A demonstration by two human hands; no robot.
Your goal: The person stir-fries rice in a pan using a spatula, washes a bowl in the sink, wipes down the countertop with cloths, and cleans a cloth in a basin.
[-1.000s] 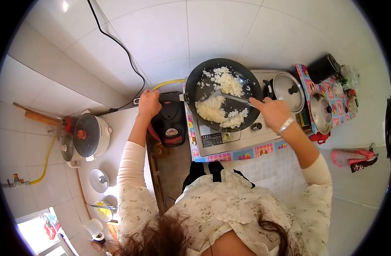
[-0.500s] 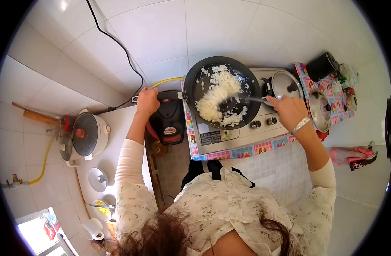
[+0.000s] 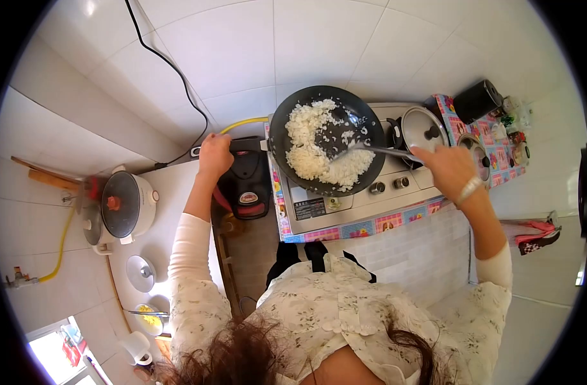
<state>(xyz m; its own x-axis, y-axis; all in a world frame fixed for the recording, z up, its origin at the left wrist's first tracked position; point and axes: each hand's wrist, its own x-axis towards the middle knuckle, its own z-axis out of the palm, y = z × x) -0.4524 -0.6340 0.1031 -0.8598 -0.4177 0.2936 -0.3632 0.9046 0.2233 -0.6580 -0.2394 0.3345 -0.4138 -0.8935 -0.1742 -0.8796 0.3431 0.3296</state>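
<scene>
A dark frying pan (image 3: 370, 154) sits on the left side of the stove (image 3: 364, 215). White rice (image 3: 312, 163) lies in a curved band over the pan's left and lower parts, with loose grains at the right. My left hand (image 3: 215, 155) is wrapped round the pan's handle. On the right, my right hand (image 3: 446, 168) grips a metal spatula (image 3: 389, 151), whose blade end touches the rice near the pan's middle. A bracelet is on my right wrist.
Right of the pan stands a lidded pot (image 3: 424, 128), with another lid (image 3: 474, 154) beyond. A black canister (image 3: 478, 101) is at the back right. Leftward are a black appliance (image 3: 247, 186), a white cooker (image 3: 130, 205) and a bowl of yellow food (image 3: 150, 321).
The rice has shifted toward the pan's left side, and its middle and right are barer. My right hand has moved right and slightly down, still holding the spatula. My left hand remains on the handle.
</scene>
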